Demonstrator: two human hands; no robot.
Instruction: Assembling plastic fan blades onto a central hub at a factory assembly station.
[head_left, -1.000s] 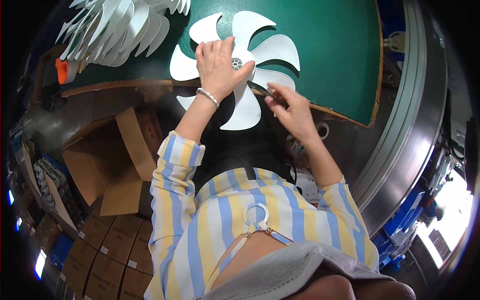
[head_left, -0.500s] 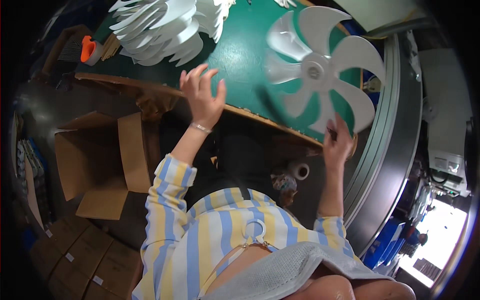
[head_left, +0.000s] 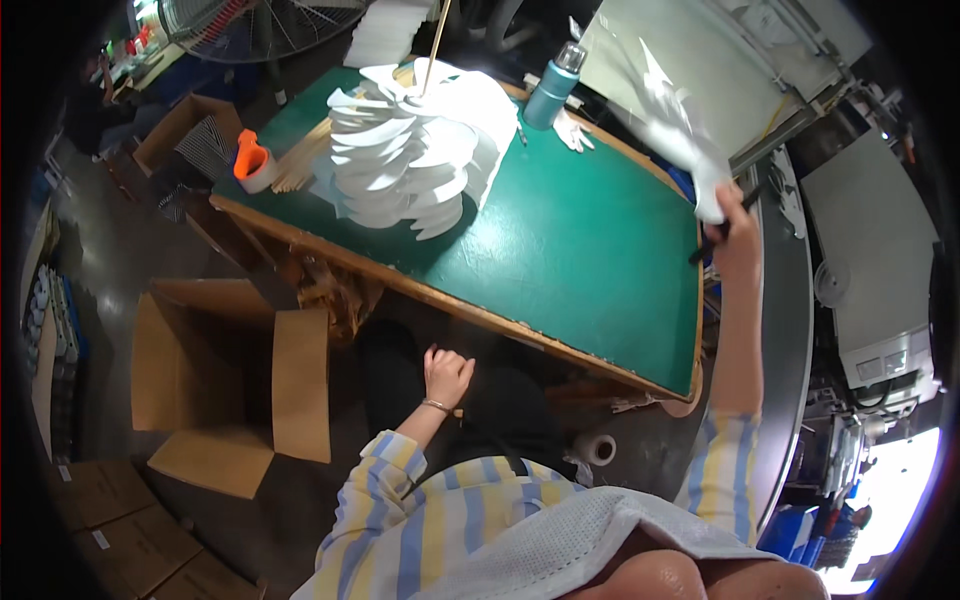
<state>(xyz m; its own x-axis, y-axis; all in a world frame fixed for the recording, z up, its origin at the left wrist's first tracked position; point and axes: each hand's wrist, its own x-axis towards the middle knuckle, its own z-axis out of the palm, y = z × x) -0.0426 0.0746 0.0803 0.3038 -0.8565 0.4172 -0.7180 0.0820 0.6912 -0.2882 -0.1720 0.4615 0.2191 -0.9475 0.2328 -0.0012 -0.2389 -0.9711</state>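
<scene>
My right hand (head_left: 735, 228) is closed around one blade of a white fan impeller (head_left: 685, 150), raised and tilted past the table's right end and smeared by motion. A slim black tool (head_left: 703, 250), perhaps a knife, sits in the same hand; its exact kind is unclear. Low in front of my dark trousers, my left hand (head_left: 449, 376) is curled shut, with nothing visible in it. A stack of similar white fan impellers (head_left: 410, 150) stands on the green table (head_left: 570, 260), threaded on an upright wooden rod (head_left: 437, 45).
An open cardboard box (head_left: 205, 370) stands on the floor at left. The table also holds an orange tape dispenser (head_left: 252, 163), a blue-green bottle (head_left: 553, 88) and white gloves (head_left: 573, 131). A grey metal rail runs along the right. Sealed cartons (head_left: 140, 540) lie lower left.
My right hand has lifted the impeller off the table, up and to the right. My left hand has dropped from the table edge toward my lap and curled. The view has shifted.
</scene>
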